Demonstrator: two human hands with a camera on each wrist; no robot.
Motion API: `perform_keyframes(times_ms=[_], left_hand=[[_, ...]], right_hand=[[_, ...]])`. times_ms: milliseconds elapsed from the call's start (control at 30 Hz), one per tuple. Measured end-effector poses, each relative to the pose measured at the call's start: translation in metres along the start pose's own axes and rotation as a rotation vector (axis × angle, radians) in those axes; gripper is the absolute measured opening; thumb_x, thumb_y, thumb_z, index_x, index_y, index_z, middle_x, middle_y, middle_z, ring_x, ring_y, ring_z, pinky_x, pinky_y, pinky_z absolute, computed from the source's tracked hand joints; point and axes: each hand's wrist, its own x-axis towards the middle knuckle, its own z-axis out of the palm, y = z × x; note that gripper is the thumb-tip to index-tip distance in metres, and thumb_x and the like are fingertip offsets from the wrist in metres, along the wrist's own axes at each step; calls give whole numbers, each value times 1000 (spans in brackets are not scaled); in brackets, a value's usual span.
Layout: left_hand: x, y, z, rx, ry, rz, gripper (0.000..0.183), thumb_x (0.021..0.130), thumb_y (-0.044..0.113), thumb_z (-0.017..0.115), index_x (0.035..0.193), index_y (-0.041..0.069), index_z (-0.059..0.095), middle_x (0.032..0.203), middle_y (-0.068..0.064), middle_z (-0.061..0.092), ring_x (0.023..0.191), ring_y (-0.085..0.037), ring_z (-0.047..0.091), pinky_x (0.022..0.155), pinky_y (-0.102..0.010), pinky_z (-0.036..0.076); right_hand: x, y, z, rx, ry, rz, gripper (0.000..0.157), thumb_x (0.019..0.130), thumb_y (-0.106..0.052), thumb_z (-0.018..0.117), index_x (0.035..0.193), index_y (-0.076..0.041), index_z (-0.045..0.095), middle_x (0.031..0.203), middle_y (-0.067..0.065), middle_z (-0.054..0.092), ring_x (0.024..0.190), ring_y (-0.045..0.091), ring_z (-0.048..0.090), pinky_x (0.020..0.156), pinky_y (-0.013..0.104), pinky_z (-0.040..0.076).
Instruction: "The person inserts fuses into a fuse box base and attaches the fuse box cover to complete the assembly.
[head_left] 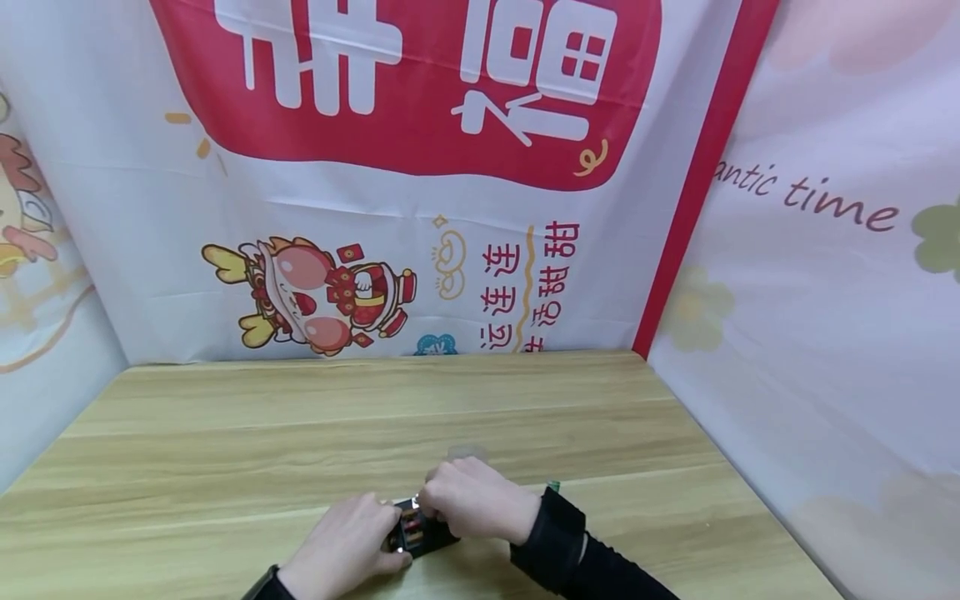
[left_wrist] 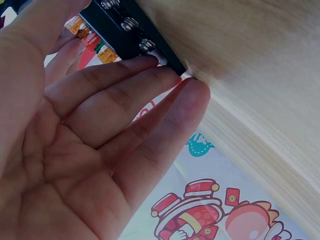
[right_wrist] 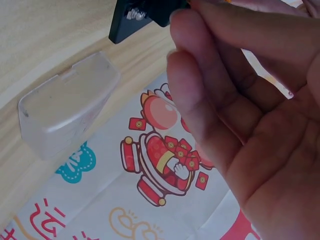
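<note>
Right fingers (right_wrist: 192, 82) partly hide black, rectangular, screw-studded block (head_left: 422, 531); I can't tell their grip. Left fingers (left_wrist: 122, 97) grasp its left end.

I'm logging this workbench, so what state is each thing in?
Black box: uncovered, gripped by left hand
Coloured pieces: several showing in the box
Clear cover: off, lying on table
Right hand: fingers curled at the box, grip hidden
Green item: mostly hidden, unclear
</note>
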Motion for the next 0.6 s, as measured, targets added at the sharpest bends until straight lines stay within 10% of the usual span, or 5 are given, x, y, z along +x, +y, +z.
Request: perform_keyframes(times_ms=[600], left_hand=[[-1, 0, 0, 12, 14, -17, 32, 67, 38, 76, 67, 15, 54, 62, 7, 41, 53, -8, 36, 44, -26, 30]], right_hand=[[0, 11, -3, 118, -24, -9, 20, 75, -4, 74, 76, -23, 71, 76, -17, 60, 64, -9, 48, 57, 8, 36]])
